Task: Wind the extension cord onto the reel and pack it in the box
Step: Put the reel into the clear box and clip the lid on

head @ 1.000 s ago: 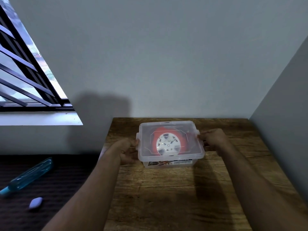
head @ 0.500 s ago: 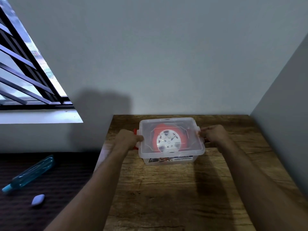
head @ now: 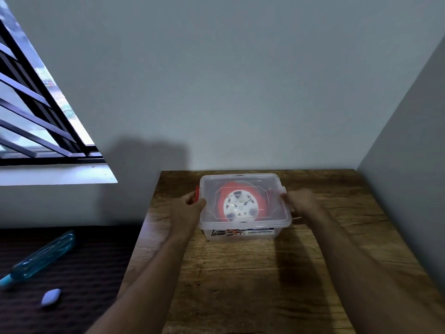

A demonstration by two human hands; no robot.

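Note:
A clear plastic box [head: 243,233] stands on the wooden table [head: 265,273] near its back edge, with its clear lid [head: 209,184] on top. Through the lid I see the orange cord reel [head: 261,197] with a white hub lying flat inside. My left hand [head: 186,209] grips the box's left side at a red latch [head: 197,192]. My right hand [head: 301,201] grips the right side, its fingers curled over the latch there.
Grey walls close in behind the table and along its right side. To the left, lower down, a dark surface holds a blue bottle [head: 45,255] and a small pale object [head: 50,296]. A barred window [head: 36,121] is at upper left.
The box sits a little farther back on the table than before. My left hand has slid from below the latch up onto the box's left edge, and the red latch now shows.

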